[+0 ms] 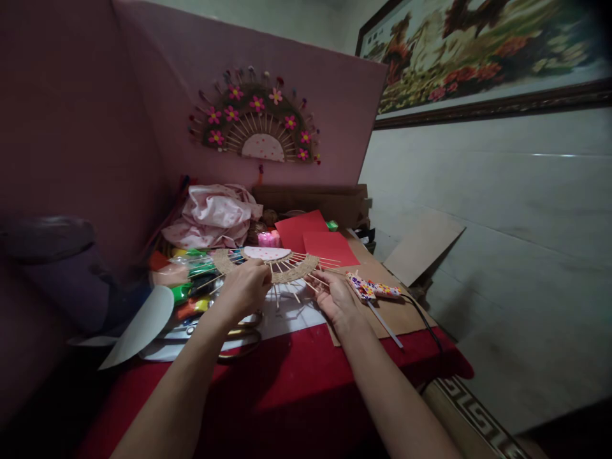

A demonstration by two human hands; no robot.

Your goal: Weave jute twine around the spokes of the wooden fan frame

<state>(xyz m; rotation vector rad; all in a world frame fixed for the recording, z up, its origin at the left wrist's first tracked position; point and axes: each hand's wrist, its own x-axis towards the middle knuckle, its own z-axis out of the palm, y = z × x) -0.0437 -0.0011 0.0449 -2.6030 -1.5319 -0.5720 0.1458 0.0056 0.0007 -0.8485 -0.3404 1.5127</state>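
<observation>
Both hands hold a half-round fan craft (pixel 296 273) above the table, made of thin wooden sticks, a band of woven twine and a white dotted half-circle at its centre. My left hand (pixel 246 287) is closed on the left part of the band, its fingertips curled out of sight. On the right, my right hand (pixel 329 294) pinches the fan's edge near the stick ends, thumb on top. To the right of that hand lies a flower-patterned glue gun (pixel 375 290) with a black cord. A pair of scissors (pixel 241 341) rests below my left wrist.
Folded pink cloth (pixel 215 213), red sheets (pixel 329 247) and a pink packet (pixel 268 239) lie behind the fan. Coloured packets (pixel 184 293) crowd the left. Cardboard (pixel 406 319) covers the right of the red-clothed table (pixel 287 395). A finished flowered fan (pixel 258 121) hangs on the pink board.
</observation>
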